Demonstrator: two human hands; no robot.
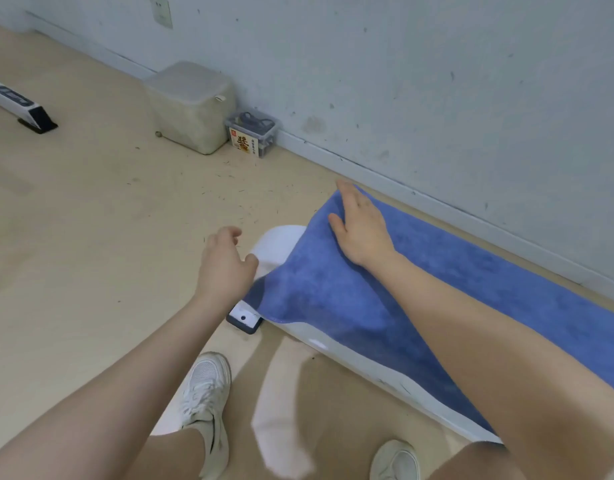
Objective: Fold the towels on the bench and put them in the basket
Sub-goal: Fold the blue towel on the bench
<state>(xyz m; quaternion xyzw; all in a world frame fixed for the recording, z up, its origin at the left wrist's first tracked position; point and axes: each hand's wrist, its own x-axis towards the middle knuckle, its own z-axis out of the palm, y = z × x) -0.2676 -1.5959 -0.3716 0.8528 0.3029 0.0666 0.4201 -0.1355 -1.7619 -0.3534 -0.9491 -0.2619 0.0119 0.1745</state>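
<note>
Across the white bench [361, 363], running from centre frame out toward 4 o'clock, a blue towel [333, 299] is lying spread flat, its near-left corner draping over the bench's front edge. Right hand [359, 226] is pressing flat on the towel's far-left end at about 1 o'clock from centre, fingers straight and together, thumb out, pinching nothing. Left hand [225, 265] is hovering just off the bench's end at roughly 10 o'clock of the draped corner, fingers loosely curled, holding nothing, not touching the cloth as far as I can tell.

Step looks like smoothing and lining up before the first fold; no fold visible yet, so the task is reading as early. Next move probably calls for both hands to pinch the two left-end corners and carry that end over toward 4 o'clock, keeping edges matched.

No basket in view. At 11 o'clock by the wall, a grey stool [191, 105] is sitting with a clear plastic box [251, 133] just beside it. White sneakers are at 6 o'clock on the floor.
</note>
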